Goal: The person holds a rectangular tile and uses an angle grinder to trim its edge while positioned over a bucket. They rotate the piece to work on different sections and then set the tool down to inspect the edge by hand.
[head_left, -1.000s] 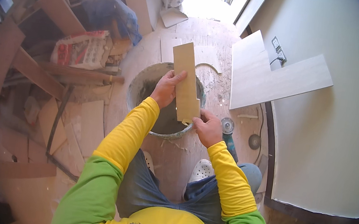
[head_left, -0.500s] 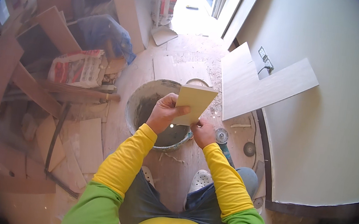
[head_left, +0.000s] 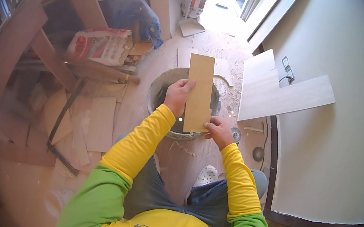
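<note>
A narrow tan piece of cut tile (head_left: 199, 90) is held up over a round bucket (head_left: 155, 82), with a small notch showing near its lower right corner. My left hand (head_left: 177, 98) grips its left edge, thumb laid on the tan face. At the lower right corner, my right hand (head_left: 219, 131) pinches the piece. The piece hides much of the bucket, whose inside looks dark and grey-smeared. Just beyond my right hand, partly covered, lies an angle grinder (head_left: 236, 134) with its round disc showing.
An L-shaped pale board (head_left: 258, 89) leans on the right wall below a socket (head_left: 288, 67). A loose disc (head_left: 258, 154) lies near the wall. To the left are a red-and-white bag (head_left: 101, 47), leaning boards (head_left: 53, 57) and flat offcuts (head_left: 100, 123). A dustpan (head_left: 191, 27) lies far ahead.
The tan piece has turned from tilted to nearly upright, its broad face now toward me. My right hand has moved onto its lower corner, and the whole view has shifted.
</note>
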The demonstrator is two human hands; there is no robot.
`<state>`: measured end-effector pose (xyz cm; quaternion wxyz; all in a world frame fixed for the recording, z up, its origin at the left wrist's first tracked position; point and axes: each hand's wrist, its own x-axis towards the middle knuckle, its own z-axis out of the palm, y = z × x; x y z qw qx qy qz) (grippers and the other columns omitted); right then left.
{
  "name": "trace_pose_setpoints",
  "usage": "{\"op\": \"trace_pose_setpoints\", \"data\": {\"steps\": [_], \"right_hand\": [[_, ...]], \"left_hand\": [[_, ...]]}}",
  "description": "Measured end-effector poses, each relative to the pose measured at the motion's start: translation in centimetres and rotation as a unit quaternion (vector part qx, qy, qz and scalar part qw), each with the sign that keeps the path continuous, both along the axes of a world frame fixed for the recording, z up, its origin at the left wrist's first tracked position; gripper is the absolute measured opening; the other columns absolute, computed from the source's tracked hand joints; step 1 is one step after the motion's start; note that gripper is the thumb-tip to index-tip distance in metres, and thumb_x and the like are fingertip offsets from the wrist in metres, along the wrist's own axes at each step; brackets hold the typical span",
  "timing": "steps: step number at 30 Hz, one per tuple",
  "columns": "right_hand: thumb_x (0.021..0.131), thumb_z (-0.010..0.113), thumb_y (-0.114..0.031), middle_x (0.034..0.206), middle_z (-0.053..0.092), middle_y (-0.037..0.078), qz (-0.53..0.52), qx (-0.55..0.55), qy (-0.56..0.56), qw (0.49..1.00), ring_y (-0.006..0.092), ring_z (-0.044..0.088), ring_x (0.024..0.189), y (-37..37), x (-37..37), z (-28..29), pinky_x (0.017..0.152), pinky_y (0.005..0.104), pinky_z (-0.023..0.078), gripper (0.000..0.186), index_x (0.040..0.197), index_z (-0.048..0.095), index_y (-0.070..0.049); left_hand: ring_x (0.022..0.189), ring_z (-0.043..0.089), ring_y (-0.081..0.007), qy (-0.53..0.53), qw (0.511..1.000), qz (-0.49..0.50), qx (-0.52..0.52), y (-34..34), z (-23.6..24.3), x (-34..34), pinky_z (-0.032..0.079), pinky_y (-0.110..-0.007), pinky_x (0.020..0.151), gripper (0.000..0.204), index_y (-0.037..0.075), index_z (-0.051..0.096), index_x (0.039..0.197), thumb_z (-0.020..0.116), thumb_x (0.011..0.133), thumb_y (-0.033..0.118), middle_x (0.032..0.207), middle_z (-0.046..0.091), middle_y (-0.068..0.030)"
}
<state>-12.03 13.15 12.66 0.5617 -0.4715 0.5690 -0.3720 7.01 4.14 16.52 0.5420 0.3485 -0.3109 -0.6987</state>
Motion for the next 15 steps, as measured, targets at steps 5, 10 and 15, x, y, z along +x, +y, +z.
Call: {"op": "trace_pose_setpoints", "data": {"steps": [5,10,15], "right_hand": [[0.095,0.063,-0.021,0.102,0.070,0.007,0.006,0.035,0.005,0.999,0.0150,0.068,0.080,0.19,-0.12,0.42,0.068,0.0271,0.057,0.035,0.124,0.064,0.000],[0.093,0.063,-0.023,0.101,0.071,0.007,0.002,0.046,0.002,0.999,0.0155,0.067,0.079,0.40,-0.26,0.58,0.067,0.0277,0.055,0.035,0.119,0.067,-0.001],[0.093,0.062,-0.024,0.101,0.070,0.007,-0.001,0.041,-0.005,0.999,0.0156,0.067,0.079,0.40,-0.33,0.64,0.067,0.0281,0.056,0.035,0.118,0.067,-0.001]], "left_hand": [[0.088,0.069,-0.0141,0.009,1.000,-0.013,0.010,-0.31,-0.66,0.00,0.057,-0.028,0.076,0.031,-0.003,0.065,0.119,0.061,0.102,0.022,0.104,0.072,-0.0073],[0.088,0.069,-0.0147,0.013,1.000,-0.018,0.022,-0.46,-0.74,-0.19,0.057,-0.028,0.077,0.031,-0.003,0.065,0.121,0.061,0.102,0.021,0.106,0.072,-0.0072],[0.088,0.069,-0.0147,0.006,0.999,-0.022,0.025,-0.60,-0.83,-0.16,0.057,-0.028,0.077,0.032,-0.003,0.065,0.122,0.061,0.102,0.021,0.106,0.072,-0.0069]]}}
